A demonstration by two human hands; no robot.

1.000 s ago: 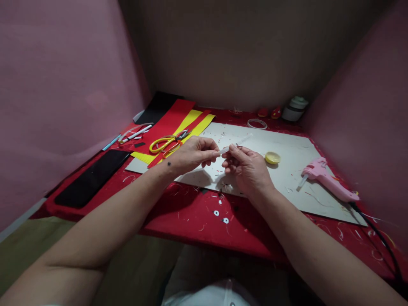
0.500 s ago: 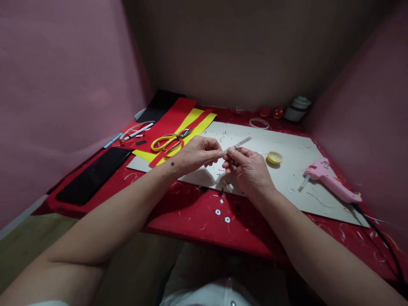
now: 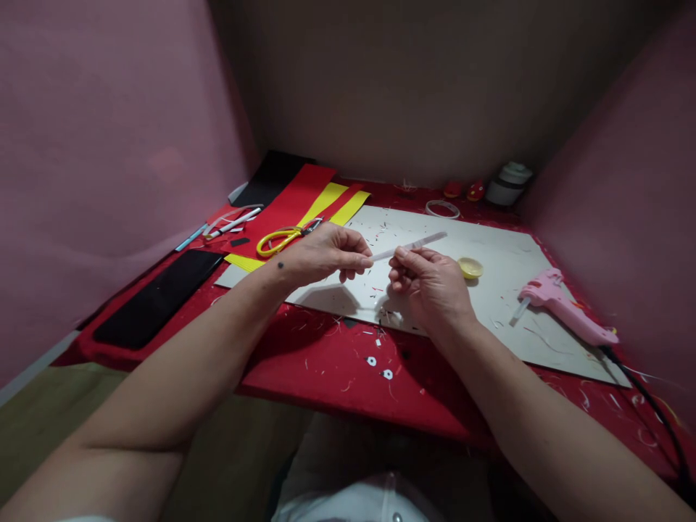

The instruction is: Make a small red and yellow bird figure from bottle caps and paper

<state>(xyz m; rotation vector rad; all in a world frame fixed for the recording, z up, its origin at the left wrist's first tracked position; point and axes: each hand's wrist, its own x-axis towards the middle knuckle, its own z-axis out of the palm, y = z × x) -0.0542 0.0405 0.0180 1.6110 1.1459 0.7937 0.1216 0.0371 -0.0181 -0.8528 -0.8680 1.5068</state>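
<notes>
A narrow whitish paper strip (image 3: 432, 239) stretches between my two hands, above a white board (image 3: 489, 246). My left hand (image 3: 340, 252) pinches its left end between thumb and fingertips. My right hand (image 3: 427, 279) pinches it near the middle, and the far end sticks out past the fingers, up and to the right. Just beyond my right hand sits a small yellow cup-shaped piece (image 3: 470, 268) on the board. Yellow-handled scissors (image 3: 278, 241) lie behind my left hand, partly covered by it. Two small white eye-shaped cutouts (image 3: 379, 367) rest on the red cloth in front.
At the right lies a pink glue gun (image 3: 565, 308) with its black cord. Red, yellow and black sheets (image 3: 293, 196) lie at the back left, near a black phone (image 3: 160, 299). A white ring (image 3: 442, 209) and a grey-white container (image 3: 509, 184) are at the back. Paper scraps litter the surface.
My hands have moved apart, the left one slightly leftward and the right one slightly rightward. More of the strip now shows between and beyond them.
</notes>
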